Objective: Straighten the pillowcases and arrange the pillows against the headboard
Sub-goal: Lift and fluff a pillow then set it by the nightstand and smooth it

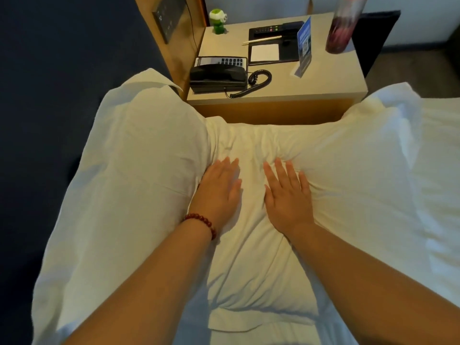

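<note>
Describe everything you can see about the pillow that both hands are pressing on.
The pillow is white, in a soft, cotton-looking case, lying flat on the bed. Creases bunch at its far end near the nightstand. The left hand and right hand lie flat on it, palms down, fingers spread. A second white pillow presses against its left side.

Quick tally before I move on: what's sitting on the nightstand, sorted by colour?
Black: 3, telephone, remote, folder
White: 2, notepad, pencil
Green: 1, toy figure
Blue: 1, card stand
Red: 1, bottle
Total: 8 on the nightstand
</note>
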A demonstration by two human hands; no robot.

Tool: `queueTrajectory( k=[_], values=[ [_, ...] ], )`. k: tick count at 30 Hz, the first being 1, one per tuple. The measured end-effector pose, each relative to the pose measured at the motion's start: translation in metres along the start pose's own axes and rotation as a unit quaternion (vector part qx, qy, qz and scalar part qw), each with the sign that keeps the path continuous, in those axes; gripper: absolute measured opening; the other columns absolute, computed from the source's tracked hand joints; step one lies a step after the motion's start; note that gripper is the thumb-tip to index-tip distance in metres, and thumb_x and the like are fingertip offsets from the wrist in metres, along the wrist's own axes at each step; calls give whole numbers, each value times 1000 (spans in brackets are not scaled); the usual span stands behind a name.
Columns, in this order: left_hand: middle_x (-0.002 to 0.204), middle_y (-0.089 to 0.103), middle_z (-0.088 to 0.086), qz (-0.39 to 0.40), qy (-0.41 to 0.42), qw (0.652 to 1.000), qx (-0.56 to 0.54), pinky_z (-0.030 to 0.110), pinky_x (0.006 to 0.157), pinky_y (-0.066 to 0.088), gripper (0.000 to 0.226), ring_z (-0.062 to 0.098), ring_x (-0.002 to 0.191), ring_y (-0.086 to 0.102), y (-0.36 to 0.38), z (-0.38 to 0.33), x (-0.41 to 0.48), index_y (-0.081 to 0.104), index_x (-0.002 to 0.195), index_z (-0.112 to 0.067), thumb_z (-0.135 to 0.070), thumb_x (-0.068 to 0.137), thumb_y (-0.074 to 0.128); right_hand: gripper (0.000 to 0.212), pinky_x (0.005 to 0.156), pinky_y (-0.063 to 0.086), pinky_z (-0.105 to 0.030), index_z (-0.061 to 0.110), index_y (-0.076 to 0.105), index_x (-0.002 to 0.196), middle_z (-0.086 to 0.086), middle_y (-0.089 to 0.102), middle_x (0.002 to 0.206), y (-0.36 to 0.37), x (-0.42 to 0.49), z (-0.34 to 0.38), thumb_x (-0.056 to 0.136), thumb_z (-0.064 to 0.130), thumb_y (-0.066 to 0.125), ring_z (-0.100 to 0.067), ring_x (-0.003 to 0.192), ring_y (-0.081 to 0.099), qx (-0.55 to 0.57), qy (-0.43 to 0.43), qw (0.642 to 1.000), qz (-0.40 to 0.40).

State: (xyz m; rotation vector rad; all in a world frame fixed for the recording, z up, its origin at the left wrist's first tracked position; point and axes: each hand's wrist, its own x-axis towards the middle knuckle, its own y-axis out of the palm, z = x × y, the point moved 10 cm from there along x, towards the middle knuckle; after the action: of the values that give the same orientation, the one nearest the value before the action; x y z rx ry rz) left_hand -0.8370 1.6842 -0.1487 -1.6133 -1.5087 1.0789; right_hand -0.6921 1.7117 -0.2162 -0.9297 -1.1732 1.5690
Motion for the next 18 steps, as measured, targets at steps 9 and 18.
queueTrajectory(
  k=[9,18],
  values=[
    [151,41,17,-234,-44,959,156,53,115,24,56,37,142,30,-118,0,-115,46,143,-10,-28,91,58,60,120,-4,-46,35,6,155,1,2,165,-21,-16,9,98,51,4,-25,151,-3,34,15,998,41],
    [158,21,11,-190,-248,949,30,49,117,26,100,31,144,20,-175,53,-143,16,153,-8,-55,82,69,62,120,-7,-49,41,7,153,1,-5,164,-47,-68,122,96,63,10,-26,150,-10,186,22,976,108]
  ],
)
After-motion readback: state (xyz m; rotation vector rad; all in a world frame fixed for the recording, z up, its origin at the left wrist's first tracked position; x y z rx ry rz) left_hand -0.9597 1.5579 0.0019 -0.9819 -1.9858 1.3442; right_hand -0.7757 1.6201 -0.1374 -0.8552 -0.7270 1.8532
